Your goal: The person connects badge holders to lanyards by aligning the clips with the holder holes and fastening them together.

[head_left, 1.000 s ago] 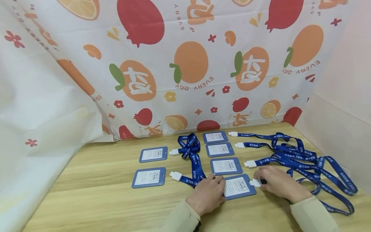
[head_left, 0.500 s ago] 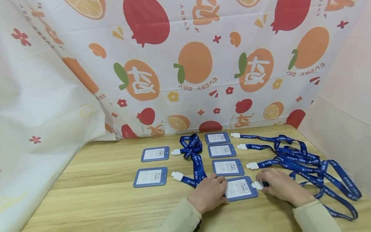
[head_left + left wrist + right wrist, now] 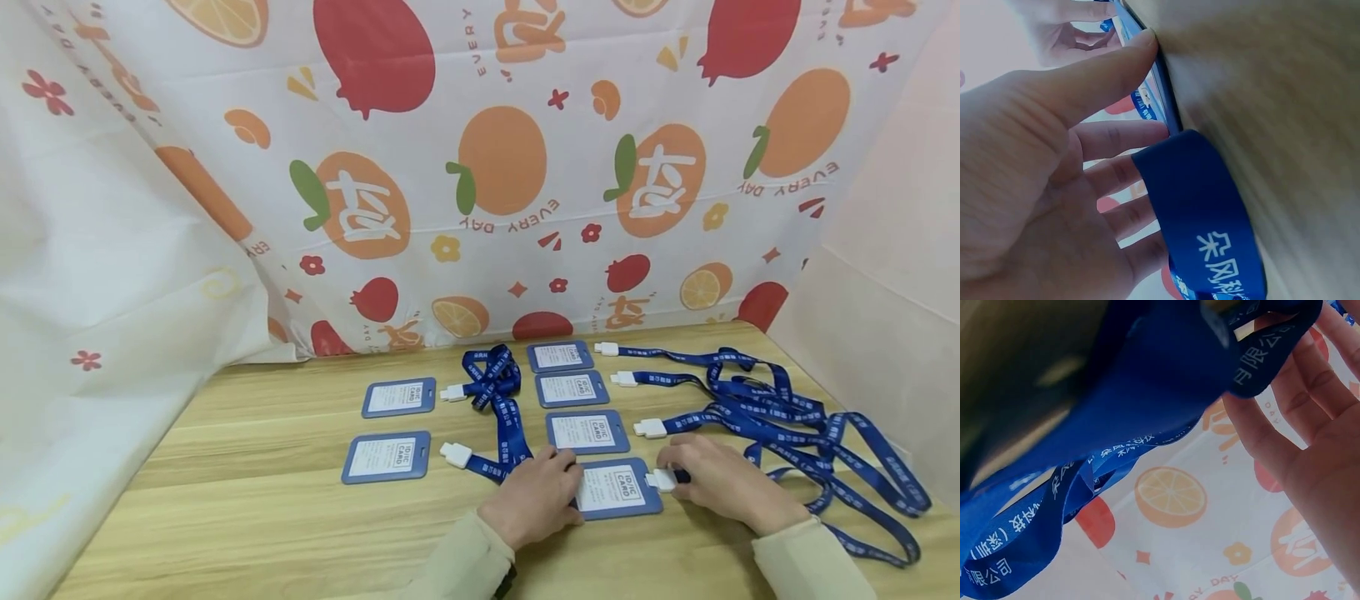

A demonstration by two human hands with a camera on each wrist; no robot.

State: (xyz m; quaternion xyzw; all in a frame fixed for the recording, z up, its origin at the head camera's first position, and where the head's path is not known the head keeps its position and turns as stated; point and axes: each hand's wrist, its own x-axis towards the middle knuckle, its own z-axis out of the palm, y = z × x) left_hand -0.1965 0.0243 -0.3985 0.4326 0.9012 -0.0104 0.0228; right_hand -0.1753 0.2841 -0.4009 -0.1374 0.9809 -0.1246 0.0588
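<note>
In the head view a blue badge holder with a white ID/IC card face lies nearest the person. My left hand holds it by its left end; the left wrist view shows the thumb on one edge and the index finger opposite. At the slotted right end, my right hand pinches a lanyard's white plastic clip. Clip and slot meet or overlap; whether they are hooked together cannot be told. A blue lanyard strap crosses in front of the left hand's other fingers. Blue straps partly cover the right fingertips.
Three badge holders stand in a column beyond, each with a white lanyard clip to its right. Their tangled blue straps spread over the table's right side. Two more holders with lanyards lie left. A fruit-print curtain hangs behind.
The badge holder has turned slightly straighter on the table. Both hands keep their holds at its two ends. The head view has shifted a little.
</note>
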